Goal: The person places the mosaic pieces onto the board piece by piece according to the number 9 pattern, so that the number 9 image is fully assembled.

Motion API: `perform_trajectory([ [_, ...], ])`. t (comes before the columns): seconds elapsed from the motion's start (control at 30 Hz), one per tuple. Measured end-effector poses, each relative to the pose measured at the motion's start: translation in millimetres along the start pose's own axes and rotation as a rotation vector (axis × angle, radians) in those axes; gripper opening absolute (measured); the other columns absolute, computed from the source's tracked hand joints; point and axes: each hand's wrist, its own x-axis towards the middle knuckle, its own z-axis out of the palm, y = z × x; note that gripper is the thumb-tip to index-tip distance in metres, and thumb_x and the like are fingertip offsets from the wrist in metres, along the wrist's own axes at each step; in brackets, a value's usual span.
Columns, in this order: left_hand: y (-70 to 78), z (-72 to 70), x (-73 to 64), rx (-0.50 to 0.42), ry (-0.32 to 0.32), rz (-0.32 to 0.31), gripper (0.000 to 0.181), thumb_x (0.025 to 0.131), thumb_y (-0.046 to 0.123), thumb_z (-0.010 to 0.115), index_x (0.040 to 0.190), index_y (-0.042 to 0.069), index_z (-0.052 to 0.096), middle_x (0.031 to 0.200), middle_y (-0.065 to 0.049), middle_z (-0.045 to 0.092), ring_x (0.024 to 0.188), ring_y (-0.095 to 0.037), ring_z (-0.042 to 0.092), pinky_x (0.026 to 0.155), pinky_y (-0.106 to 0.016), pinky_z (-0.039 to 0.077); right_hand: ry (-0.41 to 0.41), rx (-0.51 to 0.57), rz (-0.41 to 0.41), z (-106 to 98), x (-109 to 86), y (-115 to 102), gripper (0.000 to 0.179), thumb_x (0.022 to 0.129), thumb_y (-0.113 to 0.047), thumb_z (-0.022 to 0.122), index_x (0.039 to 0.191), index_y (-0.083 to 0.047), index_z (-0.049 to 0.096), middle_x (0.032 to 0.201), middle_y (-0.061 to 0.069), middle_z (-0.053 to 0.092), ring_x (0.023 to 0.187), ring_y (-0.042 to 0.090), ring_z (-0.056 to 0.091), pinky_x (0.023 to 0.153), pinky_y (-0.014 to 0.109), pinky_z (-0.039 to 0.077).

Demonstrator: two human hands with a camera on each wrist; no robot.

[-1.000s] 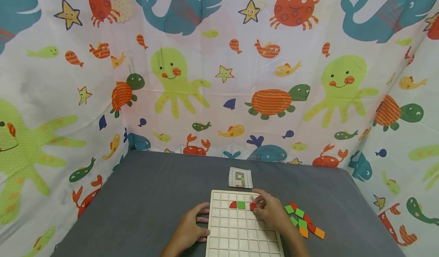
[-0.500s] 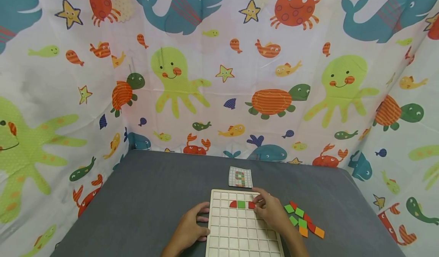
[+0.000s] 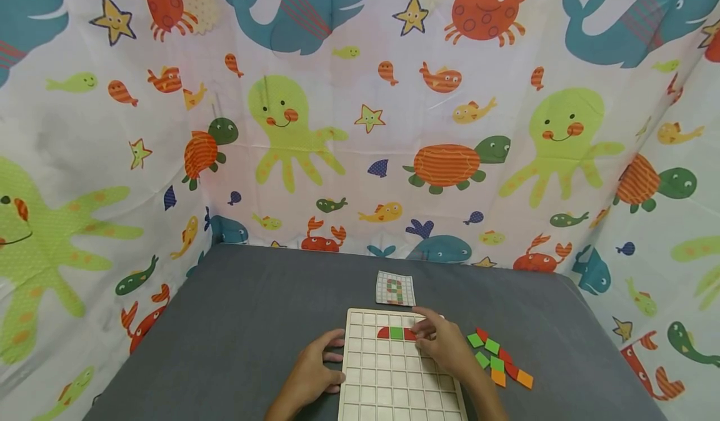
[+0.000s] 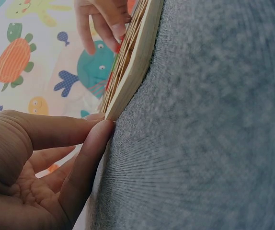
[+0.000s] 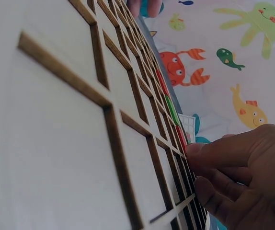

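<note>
A pale wooden grid board [image 3: 384, 378] lies on the grey cloth. Against its left edge is my left hand [image 3: 308, 370]; in the left wrist view, thumb and a finger pinch the board's edge [image 4: 136, 72]. Over the upper right of the board, my right hand [image 3: 448, 350] holds a red tile [image 3: 409, 334] between thumb and fingers, low in a cell of the upper row. That tile is partly covered by the fingertips. Directly left of it sit a green square tile [image 3: 396, 333] and a red quarter-round tile [image 3: 384, 333].
A small pattern card [image 3: 395, 288] with a coloured grid lies just beyond the board. Right of my right forearm are loose green tiles [image 3: 482, 360], red tiles [image 3: 510, 370] and orange tiles [image 3: 525, 380]. A sea-animal curtain [image 3: 360, 158] surrounds the table [image 3: 270, 302].
The red tile under my right hand has shifted slightly left, closer against the green square. My right fingertips moved a little with it. My left hand stays at the board's edge.
</note>
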Motion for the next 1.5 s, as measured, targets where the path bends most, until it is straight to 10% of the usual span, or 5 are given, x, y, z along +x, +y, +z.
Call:
perform_trajectory([
  [1.5, -3.0, 0.2, 0.1, 0.002, 0.001, 0.008, 0.083, 0.076, -0.02, 0.078, 0.152, 0.003, 0.053, 0.143, -0.022, 0.059, 0.113, -0.031, 0.066, 0.059, -0.041, 0.064, 0.191, -0.03, 0.114, -90.6, -24.6, 57.4, 0.063, 0.086, 0.003, 0.084, 0.145, -0.004, 0.062, 0.116, 0.014, 0.077, 0.098, 0.023, 0.073, 0.078, 0.027, 0.06],
])
